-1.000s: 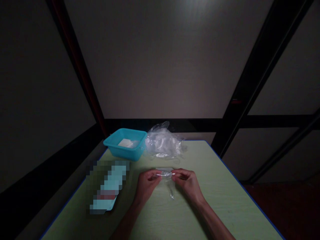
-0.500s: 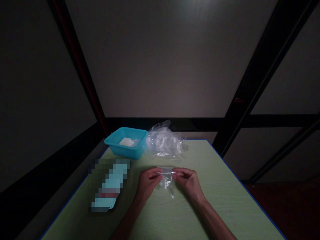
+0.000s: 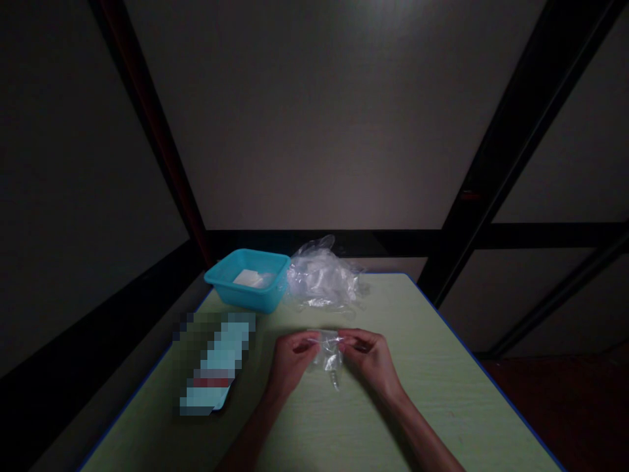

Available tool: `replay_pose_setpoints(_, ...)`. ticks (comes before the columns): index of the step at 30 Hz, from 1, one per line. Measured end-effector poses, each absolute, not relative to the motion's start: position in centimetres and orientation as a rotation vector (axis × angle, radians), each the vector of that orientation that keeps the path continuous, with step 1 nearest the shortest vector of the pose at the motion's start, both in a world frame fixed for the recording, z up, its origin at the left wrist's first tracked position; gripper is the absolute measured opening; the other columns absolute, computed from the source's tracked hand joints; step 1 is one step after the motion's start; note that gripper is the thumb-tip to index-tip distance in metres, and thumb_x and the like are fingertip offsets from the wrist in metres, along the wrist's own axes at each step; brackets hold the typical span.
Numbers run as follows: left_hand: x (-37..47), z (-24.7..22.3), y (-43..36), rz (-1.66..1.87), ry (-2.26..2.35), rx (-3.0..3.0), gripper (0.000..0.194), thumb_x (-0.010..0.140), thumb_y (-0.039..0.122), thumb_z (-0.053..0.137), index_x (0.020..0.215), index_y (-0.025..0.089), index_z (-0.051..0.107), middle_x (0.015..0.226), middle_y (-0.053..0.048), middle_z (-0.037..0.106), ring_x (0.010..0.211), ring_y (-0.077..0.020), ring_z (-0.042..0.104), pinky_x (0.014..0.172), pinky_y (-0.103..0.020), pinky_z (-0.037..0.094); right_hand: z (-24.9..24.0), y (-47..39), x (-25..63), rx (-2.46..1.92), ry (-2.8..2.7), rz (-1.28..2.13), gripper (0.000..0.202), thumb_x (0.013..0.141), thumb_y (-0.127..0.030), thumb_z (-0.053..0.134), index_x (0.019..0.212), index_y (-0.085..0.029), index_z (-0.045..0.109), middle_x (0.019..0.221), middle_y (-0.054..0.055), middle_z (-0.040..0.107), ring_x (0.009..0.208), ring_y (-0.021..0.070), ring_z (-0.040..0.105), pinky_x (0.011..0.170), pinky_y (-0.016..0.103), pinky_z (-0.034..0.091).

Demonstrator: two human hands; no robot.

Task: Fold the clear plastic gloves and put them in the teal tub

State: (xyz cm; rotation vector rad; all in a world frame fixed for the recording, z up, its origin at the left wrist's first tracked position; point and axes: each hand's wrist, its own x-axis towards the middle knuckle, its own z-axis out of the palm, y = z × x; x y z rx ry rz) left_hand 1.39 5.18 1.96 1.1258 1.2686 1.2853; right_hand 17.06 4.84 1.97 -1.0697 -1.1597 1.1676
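Observation:
Between my two hands a thin, clear disposable plastic glove (image 3: 328, 357) is stretched by its upper edge. My left hand (image 3: 289, 360) pinches its left corner between thumb and fingers, and my right hand (image 3: 372, 359) pinches the right corner the same way. The crinkled film hangs down towards me, with a narrow finger-like strip at the bottom. Just beyond my hands lies a loose pile of similar clear plastic gloves (image 3: 322, 278), shiny and crumpled.
A turquoise plastic basket (image 3: 246, 298) stands at the table's back left, touching the pile, with a white item (image 3: 248, 278) inside. Nearer on the left lies a long pale-blue object (image 3: 221, 357), blurred by pixelation. The pale green table (image 3: 432, 406) has a blue edge; walls stand behind.
The film between my fingers has shifted slightly, and its hanging strip has swung a little to the left. Both hands keep their pinch in almost the same place.

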Motion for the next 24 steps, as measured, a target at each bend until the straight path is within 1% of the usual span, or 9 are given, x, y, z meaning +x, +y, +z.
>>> replay_pose_setpoints(7, 1.66, 2.34, 4.97, 1.275, 1.274, 1.111, 0.019, 0.048, 0.014, 0.072, 0.066, 0.012, 0.072, 0.061, -0.004, 0.070, 0.060, -0.0205, 0.066, 0.055, -0.024, 0.050, 2.30, 4.53, 17.10, -1.083, -1.258, 1.079, 0.016, 0.055, -0.021, 0.071, 0.069, -0.016, 0.075, 0.060, 0.002, 0.062, 0.055, 0.0131, 0.053, 0.051, 0.024, 0.045)
replay_pose_setpoints(11, 1.60, 2.48, 4.98, 1.266, 1.280, 1.111, 0.019, 0.048, 0.012, 0.072, 0.066, 0.012, 0.072, 0.064, -0.005, 0.071, 0.063, -0.0215, 0.066, 0.058, -0.026, 0.051, 2.31, 4.46, 17.19, -1.088, -1.296, 1.058, 0.014, 0.057, -0.023, 0.070, 0.068, -0.016, 0.075, 0.060, 0.002, 0.059, 0.055, 0.0129, 0.051, 0.050, 0.024, 0.042)
replay_pose_setpoints(14, 1.50, 2.64, 4.95, 1.256, 1.285, 1.110, 0.018, 0.048, 0.012, 0.072, 0.066, 0.012, 0.072, 0.065, -0.006, 0.072, 0.064, -0.0223, 0.067, 0.060, -0.026, 0.052, 2.33, 4.50, 17.34, -1.090, -1.313, 1.069, 0.012, 0.059, -0.024, 0.069, 0.066, -0.016, 0.075, 0.060, 0.002, 0.059, 0.056, 0.0131, 0.052, 0.050, 0.023, 0.041)
replay_pose_setpoints(18, 1.38, 2.80, 4.93, 1.236, 1.279, 1.113, 0.019, 0.047, 0.014, 0.074, 0.066, 0.012, 0.072, 0.064, -0.006, 0.072, 0.065, -0.0235, 0.067, 0.061, -0.028, 0.052, 2.30, 4.71, 17.59, -1.091, -1.292, 1.104, 0.012, 0.057, -0.025, 0.071, 0.063, -0.015, 0.074, 0.059, 0.002, 0.061, 0.054, 0.0128, 0.052, 0.050, 0.024, 0.041)
replay_pose_setpoints(24, 1.04, 2.86, 5.10, 1.268, 1.297, 1.113, 0.019, 0.047, 0.014, 0.072, 0.066, 0.012, 0.073, 0.064, -0.005, 0.071, 0.064, -0.0224, 0.067, 0.060, -0.026, 0.052, 2.20, 5.11, 17.89, -1.086, -1.204, 1.174, 0.018, 0.052, -0.027, 0.076, 0.065, -0.015, 0.073, 0.058, 0.001, 0.062, 0.053, 0.0119, 0.053, 0.052, 0.024, 0.043)
